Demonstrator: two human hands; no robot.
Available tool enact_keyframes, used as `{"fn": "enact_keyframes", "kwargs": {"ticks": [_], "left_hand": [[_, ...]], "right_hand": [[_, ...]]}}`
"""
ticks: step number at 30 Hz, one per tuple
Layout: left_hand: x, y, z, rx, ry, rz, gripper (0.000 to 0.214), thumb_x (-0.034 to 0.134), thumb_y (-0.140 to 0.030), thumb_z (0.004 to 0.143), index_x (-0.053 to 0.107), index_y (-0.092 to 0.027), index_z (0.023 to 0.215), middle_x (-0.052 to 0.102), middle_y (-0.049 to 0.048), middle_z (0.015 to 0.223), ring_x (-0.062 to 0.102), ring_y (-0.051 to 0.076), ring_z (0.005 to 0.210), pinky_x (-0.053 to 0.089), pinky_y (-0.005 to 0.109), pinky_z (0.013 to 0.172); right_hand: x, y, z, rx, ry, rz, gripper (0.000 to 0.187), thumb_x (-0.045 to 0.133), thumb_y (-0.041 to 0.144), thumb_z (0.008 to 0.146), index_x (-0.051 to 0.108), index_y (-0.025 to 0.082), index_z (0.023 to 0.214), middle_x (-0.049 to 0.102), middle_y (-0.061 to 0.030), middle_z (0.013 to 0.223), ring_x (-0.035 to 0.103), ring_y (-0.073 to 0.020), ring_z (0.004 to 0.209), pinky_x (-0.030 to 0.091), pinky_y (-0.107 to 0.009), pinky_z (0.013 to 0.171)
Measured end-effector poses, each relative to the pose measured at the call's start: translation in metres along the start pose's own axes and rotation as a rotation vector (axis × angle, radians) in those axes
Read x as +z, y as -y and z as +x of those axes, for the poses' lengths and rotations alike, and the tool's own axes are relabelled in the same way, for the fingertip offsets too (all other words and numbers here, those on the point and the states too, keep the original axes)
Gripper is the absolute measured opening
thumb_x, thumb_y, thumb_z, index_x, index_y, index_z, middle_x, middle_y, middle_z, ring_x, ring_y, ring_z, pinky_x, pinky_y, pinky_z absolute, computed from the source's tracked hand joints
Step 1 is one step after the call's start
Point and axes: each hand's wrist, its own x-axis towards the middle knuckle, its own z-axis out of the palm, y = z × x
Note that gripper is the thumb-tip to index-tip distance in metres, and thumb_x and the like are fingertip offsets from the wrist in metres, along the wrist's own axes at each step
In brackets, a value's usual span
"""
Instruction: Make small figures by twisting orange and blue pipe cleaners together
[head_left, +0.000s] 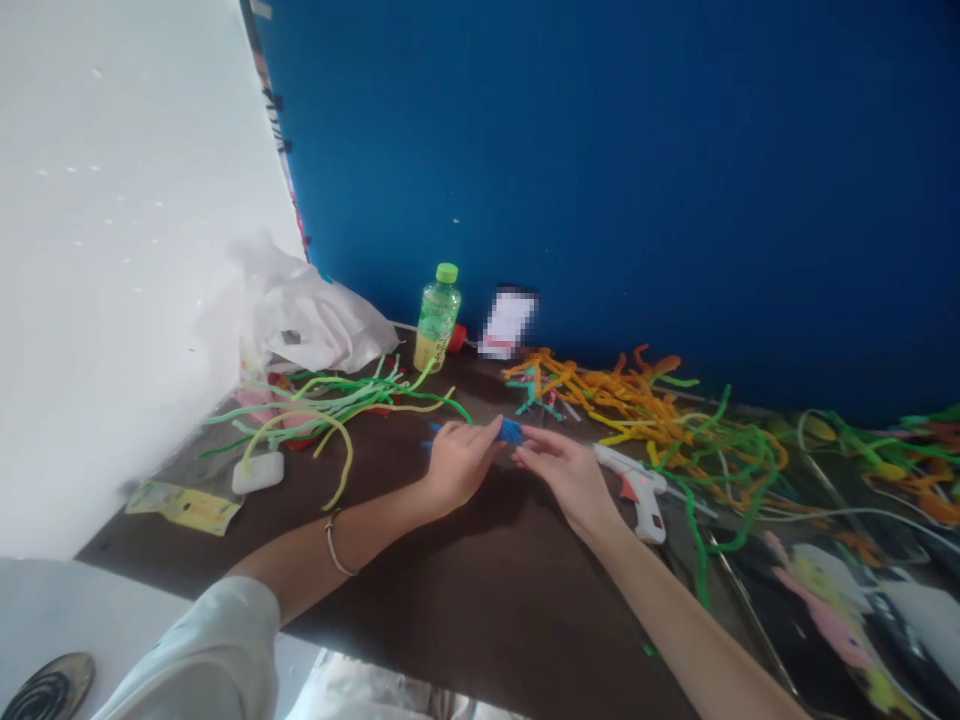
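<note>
Over the middle of the dark table, my left hand point(463, 462) and my right hand point(568, 474) meet at a small bright blue fuzzy piece point(511, 431), which looks like coiled or bundled pipe cleaner. Fingertips of both hands are closed on it, one hand at each side. Thin blue ends poke out past the left hand's far side. My fingers cover part of the piece, so its full shape is hidden. A white hot glue gun point(637, 487) lies just right of my right hand. Green pipe cleaners point(352, 405) spread out beyond my left forearm.
A green-capped bottle point(438, 322) and a propped phone point(508, 322) stand at the back by the blue wall. Orange pipe cleaners point(622, 395) heap at the right, with tangled green ones and a white cord. At left are a plastic bag point(315, 315), a white case point(258, 473) and a yellow packet point(184, 507).
</note>
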Motion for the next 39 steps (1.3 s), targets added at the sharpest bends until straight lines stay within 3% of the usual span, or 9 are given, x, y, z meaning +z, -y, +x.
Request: {"fn": "enact_keyframes", "kwargs": {"ticks": [3,8,15,25,33,39], "left_hand": [[0.004,0.001,0.0,0.059,0.022,0.038,0.037,0.032,-0.027,0.089,0.048,-0.014,0.12,0.065,0.0109,0.084,0.059,0.017,0.078,0.045,0.031,0.072],[0.007,0.004,-0.001,0.127,0.044,0.014,0.042,0.035,-0.032,0.088,0.042,-0.012,0.125,0.063,0.0118,0.085,0.058,0.019,0.078,0.047,0.031,0.07],[0.004,0.005,-0.002,0.07,0.065,-0.141,0.039,0.038,-0.029,0.087,0.043,-0.023,0.125,0.063,0.0058,0.085,0.058,0.015,0.078,0.047,0.028,0.072],[0.01,0.008,-0.004,-0.004,0.047,-0.275,0.031,0.044,-0.028,0.085,0.052,-0.021,0.115,0.064,0.0075,0.103,0.06,0.016,0.09,0.047,0.03,0.08],[0.006,0.001,-0.002,-0.099,-0.009,-0.37,0.023,0.05,-0.026,0.082,0.056,-0.02,0.103,0.066,0.0058,0.099,0.061,0.016,0.089,0.047,0.028,0.08],[0.004,-0.002,-0.001,-0.17,-0.004,-0.524,0.022,0.053,-0.028,0.08,0.056,-0.019,0.099,0.066,0.0054,0.095,0.062,0.014,0.085,0.048,0.025,0.077]], "right_hand": [[0.001,-0.001,-0.001,-0.021,-0.003,-0.02,0.04,0.073,0.027,0.057,0.064,0.014,0.093,0.064,-0.0007,0.069,0.063,-0.015,0.061,0.052,-0.033,0.069],[-0.003,-0.003,-0.003,-0.045,0.017,-0.056,0.039,0.072,0.03,0.057,0.064,0.014,0.091,0.064,-0.0013,0.069,0.064,-0.0162,0.062,0.053,-0.034,0.068],[-0.006,0.001,-0.005,-0.104,0.087,-0.091,0.048,0.071,0.03,0.06,0.055,0.015,0.102,0.062,0.0001,0.064,0.063,-0.0161,0.063,0.053,-0.032,0.066],[-0.012,0.002,-0.002,-0.172,0.09,-0.195,0.033,0.069,0.033,0.063,0.057,0.016,0.09,0.064,-0.0029,0.07,0.065,-0.0183,0.07,0.053,-0.035,0.072],[-0.014,0.003,-0.002,-0.225,0.083,-0.277,0.022,0.068,0.033,0.064,0.062,0.016,0.077,0.067,-0.0047,0.073,0.065,-0.019,0.069,0.053,-0.033,0.07],[-0.014,0.004,-0.003,-0.418,0.074,-0.459,0.014,0.059,0.029,0.074,0.065,0.018,0.081,0.066,-0.0049,0.081,0.063,-0.0183,0.074,0.051,-0.032,0.071]]}}
